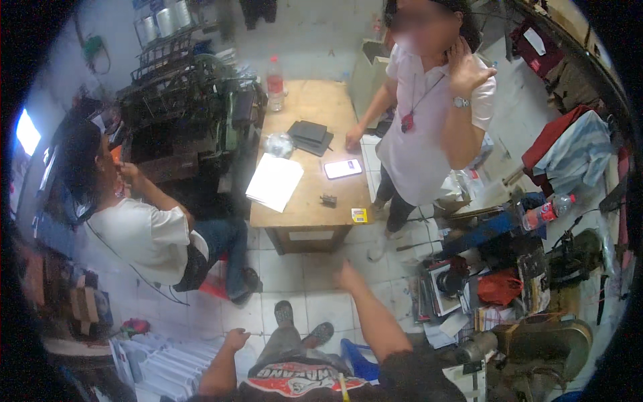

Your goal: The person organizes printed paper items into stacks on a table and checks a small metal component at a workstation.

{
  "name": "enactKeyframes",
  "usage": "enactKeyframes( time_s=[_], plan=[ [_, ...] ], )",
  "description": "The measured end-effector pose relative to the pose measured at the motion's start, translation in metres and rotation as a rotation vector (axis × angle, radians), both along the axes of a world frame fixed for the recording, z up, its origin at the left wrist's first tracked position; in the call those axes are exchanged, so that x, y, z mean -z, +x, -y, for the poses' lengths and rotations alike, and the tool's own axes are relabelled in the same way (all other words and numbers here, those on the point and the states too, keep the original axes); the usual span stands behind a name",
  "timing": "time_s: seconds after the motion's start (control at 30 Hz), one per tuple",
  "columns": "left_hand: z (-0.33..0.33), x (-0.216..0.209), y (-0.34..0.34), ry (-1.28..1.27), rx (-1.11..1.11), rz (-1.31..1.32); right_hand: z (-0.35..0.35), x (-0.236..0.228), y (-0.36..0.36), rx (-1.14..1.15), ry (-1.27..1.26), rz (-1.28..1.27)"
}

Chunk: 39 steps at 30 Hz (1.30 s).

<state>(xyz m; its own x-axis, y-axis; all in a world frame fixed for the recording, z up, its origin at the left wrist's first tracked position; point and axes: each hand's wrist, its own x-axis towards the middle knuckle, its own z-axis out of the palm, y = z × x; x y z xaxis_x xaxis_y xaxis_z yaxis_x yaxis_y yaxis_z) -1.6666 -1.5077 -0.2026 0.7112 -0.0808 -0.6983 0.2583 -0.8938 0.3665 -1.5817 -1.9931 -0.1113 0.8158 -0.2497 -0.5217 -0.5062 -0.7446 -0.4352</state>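
My left hand (234, 340), right hand (347, 276): fingers indistinct, I cannot tell — I judge a pause; touching the desk (291, 215) needs further reach.

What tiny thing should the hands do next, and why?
Maybe stretch the right hand forward toward the small yellow packet. That hand is held out in front but looks short of the table, and the packet sits by the table's near right corner, closer to it than the lit phone.
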Motion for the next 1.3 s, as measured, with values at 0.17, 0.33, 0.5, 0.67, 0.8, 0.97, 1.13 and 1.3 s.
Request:
enactKeyframes(
  time_s=[0.17,0.33,0.5,0.67,0.8,0.97,1.13,1.3],
  plan=[
    [-0.001,-0.038,-0.016,-0.119,-0.119,0.116,0.029,-0.012,0.149,-0.010,-0.232,0.039],
    [-0.079,-0.016,-0.073,-0.060,-0.310,-0.011,0.014,-0.013,0.200,0.069,-0.262,0.058],
    [-0.174,0.049,-0.117,0.099,0.309,-0.078,0.020,0.008,0.196,0.124,-0.255,0.120],
    [-0.162,0.041,-0.042,0.135,0.124,-0.138,0.035,0.051,0.159,0.113,-0.374,0.308],
    [-0.139,0.049,0.006,0.102,-0.012,0.127,-0.005,0.027,0.102,-0.167,-0.122,-0.008],
    [-0.050,0.039,0.108,-0.250,-0.257,0.097,-0.027,0.059,-0.030,-0.404,-0.129,-0.040],
    [0.020,-0.003,0.120,-0.325,-0.053,0.235,-0.031,0.099,-0.207,-0.180,-0.039,-0.181],
    [0.024,0.034,0.085,-0.136,0.080,-0.059,-0.021,0.131,-0.328,-0.021,0.040,-0.653]
  ],
)
